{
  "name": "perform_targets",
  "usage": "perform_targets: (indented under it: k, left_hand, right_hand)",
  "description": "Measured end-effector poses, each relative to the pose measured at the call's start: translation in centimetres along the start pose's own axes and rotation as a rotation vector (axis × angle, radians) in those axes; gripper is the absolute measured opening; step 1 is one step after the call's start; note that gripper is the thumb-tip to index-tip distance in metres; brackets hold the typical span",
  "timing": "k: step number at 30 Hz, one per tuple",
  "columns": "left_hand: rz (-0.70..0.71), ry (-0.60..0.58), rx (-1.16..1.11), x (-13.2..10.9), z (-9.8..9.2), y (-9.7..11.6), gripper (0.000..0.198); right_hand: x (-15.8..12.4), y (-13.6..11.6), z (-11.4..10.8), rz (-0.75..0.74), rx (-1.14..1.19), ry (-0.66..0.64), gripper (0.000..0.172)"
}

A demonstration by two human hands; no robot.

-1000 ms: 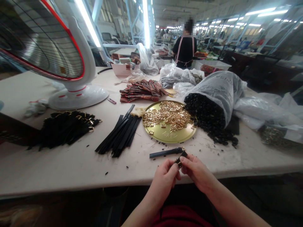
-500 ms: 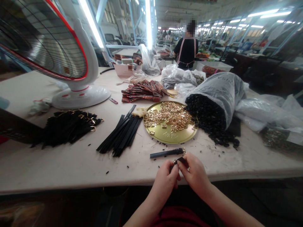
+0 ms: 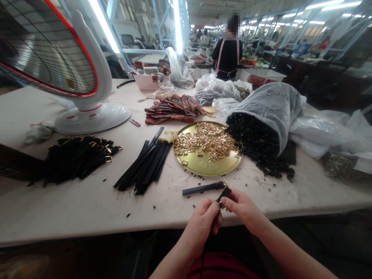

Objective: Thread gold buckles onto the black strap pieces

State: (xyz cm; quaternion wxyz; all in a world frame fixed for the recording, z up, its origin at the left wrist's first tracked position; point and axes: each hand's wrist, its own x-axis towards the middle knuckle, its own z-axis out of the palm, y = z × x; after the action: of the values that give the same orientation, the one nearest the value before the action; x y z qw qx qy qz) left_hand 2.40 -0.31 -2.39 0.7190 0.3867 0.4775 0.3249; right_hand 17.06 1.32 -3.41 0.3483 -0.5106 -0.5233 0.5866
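Above the table's front edge, my left hand (image 3: 205, 217) and my right hand (image 3: 242, 205) meet around a black strap (image 3: 224, 193) with a gold buckle (image 3: 221, 206). Both hands are closed on it, thumbs on top near the buckle. Part of the strap is hidden by my fingers. Just beyond them lies a finished-looking black strap (image 3: 202, 188) with a gold buckle at its right end. Behind that is a round gold tray (image 3: 207, 168) bearing a heap of small gold buckles (image 3: 215, 139).
Black strips (image 3: 148, 166) lie left of the tray, and buckled black straps (image 3: 78, 157) are piled farther left. A plastic bag (image 3: 270, 112) spills small black pieces (image 3: 255, 143). A fan (image 3: 93, 116) stands at left; brown-red pieces (image 3: 174, 109) lie behind. A person (image 3: 228, 56) stands beyond.
The strap in my hands has turned so that its end points up and the gold buckle shows between my thumbs. My right hand has shifted slightly right. The view has moved a little.
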Motion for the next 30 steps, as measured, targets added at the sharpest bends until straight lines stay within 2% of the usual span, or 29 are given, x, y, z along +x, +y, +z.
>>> perform_targets:
  k: [4, 7, 12, 15, 18, 20, 23, 25, 28, 30]
  left_hand:
    - [0.034, 0.071, 0.113, 0.6, 0.3, -0.6, 0.018]
    - [0.040, 0.087, 0.122, 0.6, 0.2, -0.6, 0.013]
    - [0.041, 0.025, 0.010, 0.1, -0.7, -0.3, 0.016]
    - [0.057, 0.056, 0.028, 0.1, -1.0, -0.5, 0.022]
    - [0.118, 0.107, 0.054, 0.4, -1.1, -1.0, 0.022]
    - [0.143, 0.076, 0.100, 0.7, -1.2, -1.2, 0.026]
    - [0.119, 0.037, 0.179, 1.4, -1.7, -1.2, 0.022]
    - [0.074, 0.067, 0.162, 2.1, -2.1, -0.8, 0.022]
    - [0.001, 0.087, 0.064, 3.1, -2.3, -0.2, 0.025]
    - [-0.035, 0.084, -0.004, 3.7, -2.2, 0.0, 0.027]
  right_hand:
    - [-0.1, 0.2, 0.4, -0.306, -0.666, 0.208, 0.014]
    - [0.0, 0.6, 0.6, -0.448, -0.908, 0.248, 0.013]
    - [-0.3, 0.0, 0.4, -0.397, -0.729, 0.112, 0.012]
    - [-1.0, -0.9, 0.6, -0.462, -0.624, 0.044, 0.015]
    - [-1.8, -1.4, 0.9, -0.450, -0.561, 0.004, 0.017]
    - [-1.7, -1.4, 0.7, -0.433, -0.571, -0.024, 0.017]
    - [-0.1, -1.2, -1.4, -0.404, -0.606, 0.018, 0.015]
    - [1.9, -1.1, -3.9, -0.372, -0.655, 0.173, 0.017]
    - [5.5, -1.1, -8.7, -0.325, -0.843, 0.473, 0.016]
    - [7.7, -1.2, -11.7, -0.300, -0.953, 0.560, 0.016]
